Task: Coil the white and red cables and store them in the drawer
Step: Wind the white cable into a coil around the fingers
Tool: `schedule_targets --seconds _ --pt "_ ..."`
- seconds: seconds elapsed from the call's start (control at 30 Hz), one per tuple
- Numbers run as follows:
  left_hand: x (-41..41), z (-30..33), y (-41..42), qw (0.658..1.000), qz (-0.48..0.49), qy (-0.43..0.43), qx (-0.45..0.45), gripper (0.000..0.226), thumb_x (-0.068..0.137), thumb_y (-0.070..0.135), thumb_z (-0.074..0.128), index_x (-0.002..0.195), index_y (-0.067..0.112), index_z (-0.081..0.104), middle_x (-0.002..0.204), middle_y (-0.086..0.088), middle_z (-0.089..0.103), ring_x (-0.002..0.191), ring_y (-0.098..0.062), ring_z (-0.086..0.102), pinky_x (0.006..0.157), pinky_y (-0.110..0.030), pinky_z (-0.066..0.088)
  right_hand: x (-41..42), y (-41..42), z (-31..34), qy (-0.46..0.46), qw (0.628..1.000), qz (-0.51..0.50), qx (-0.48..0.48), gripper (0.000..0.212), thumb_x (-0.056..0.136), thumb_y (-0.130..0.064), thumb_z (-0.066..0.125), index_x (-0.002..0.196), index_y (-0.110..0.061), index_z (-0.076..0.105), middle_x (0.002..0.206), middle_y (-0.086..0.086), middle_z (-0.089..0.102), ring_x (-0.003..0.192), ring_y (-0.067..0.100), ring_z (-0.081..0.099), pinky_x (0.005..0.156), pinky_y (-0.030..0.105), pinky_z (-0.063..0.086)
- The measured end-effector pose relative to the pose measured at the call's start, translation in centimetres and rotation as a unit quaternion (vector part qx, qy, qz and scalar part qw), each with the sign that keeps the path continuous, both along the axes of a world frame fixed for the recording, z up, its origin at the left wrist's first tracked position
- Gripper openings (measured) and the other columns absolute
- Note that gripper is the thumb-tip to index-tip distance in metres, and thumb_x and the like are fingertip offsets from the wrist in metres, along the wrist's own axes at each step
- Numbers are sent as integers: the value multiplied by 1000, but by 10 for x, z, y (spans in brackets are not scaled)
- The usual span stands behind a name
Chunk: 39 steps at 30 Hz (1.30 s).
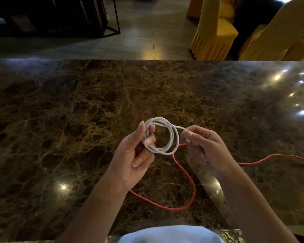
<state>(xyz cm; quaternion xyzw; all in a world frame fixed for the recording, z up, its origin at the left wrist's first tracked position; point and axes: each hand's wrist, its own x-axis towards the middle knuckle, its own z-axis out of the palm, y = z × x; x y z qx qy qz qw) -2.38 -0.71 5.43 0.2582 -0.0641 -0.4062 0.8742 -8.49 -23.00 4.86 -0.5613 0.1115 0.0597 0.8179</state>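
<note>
The white cable [172, 137] is wound into a small round coil of several loops, held above the table. My left hand [135, 155] grips the coil's left side between thumb and fingers. My right hand [204, 148] pinches the cable's free end with its white plug just right of the coil. The red cable [188, 176] lies loose on the marble table [60, 120], curving under both hands and running off to the right edge. No drawer is in view.
The dark brown marble tabletop fills the view, with its far edge at the top. Beyond it stand chairs in yellow covers [216, 32] at the right and a dark metal-framed shelf [60, 14] at the left on a tiled floor.
</note>
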Motion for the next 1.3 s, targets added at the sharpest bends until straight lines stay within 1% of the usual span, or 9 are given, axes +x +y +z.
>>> schedule_targets --seconds 0.2,0.33,0.47,0.57,0.67,0.8,0.97,1.13,1.3 --pt "0 15 0 984 109 -63 125 28 100 36 55 99 12 71 69 0 57 36 -2 40 35 -12 34 -9 12 11 -41 969 178 167 23 94 -20 75 105 0 69 50 4 51 35 8 38 37 16 38" --pt "-5 19 -4 969 141 -105 176 30 93 41 62 96 14 73 69 -2 56 37 -3 39 36 -15 31 -7 17 20 -69 987 136 45 33 75 -36 92 83 -9 75 60 12 55 42 9 46 42 17 40" --pt "-12 20 -9 974 130 -90 163 30 100 38 55 96 13 72 65 1 52 36 -2 38 37 -17 28 -4 32 25 -97 992 18 -82 52 69 -42 91 66 -1 59 56 6 53 44 7 42 42 19 32" --pt "-17 20 -13 977 119 -79 156 31 99 35 50 96 12 71 64 1 49 37 -2 37 38 -17 29 0 39 25 -98 977 -39 -187 43 76 -41 87 74 -7 61 60 -3 58 50 5 48 47 16 38" --pt "-20 20 -14 969 124 -105 187 32 97 38 52 96 14 74 66 0 50 39 -4 38 39 -19 28 0 42 26 -65 986 0 -157 29 83 -31 80 93 -8 66 72 -4 66 62 7 60 56 20 47" --pt "-21 21 -15 946 119 -183 239 29 94 41 59 99 20 79 74 -2 66 40 -7 39 36 -20 28 1 45 20 -38 980 -55 -188 19 87 -10 81 87 -8 61 66 -2 60 56 12 53 50 26 44" --pt "-18 22 -10 925 120 -231 276 24 96 36 60 98 22 80 82 -2 73 44 -8 44 38 -20 32 9 44 21 -13 959 -29 -281 9 87 -14 71 93 -17 76 80 4 75 72 26 69 67 42 56" --pt "-9 17 -1 925 114 -179 316 22 95 33 62 94 22 81 81 -4 72 51 -9 49 43 -19 39 7 31 30 32 979 64 -190 15 92 -21 76 89 -7 79 73 11 66 62 23 58 56 27 52" --pt "-5 11 4 928 107 -148 323 22 94 34 64 93 20 81 80 -3 68 58 -10 52 48 -19 43 2 17 27 -5 980 183 -82 15 92 -16 71 103 -5 71 88 10 69 80 20 68 77 33 60"
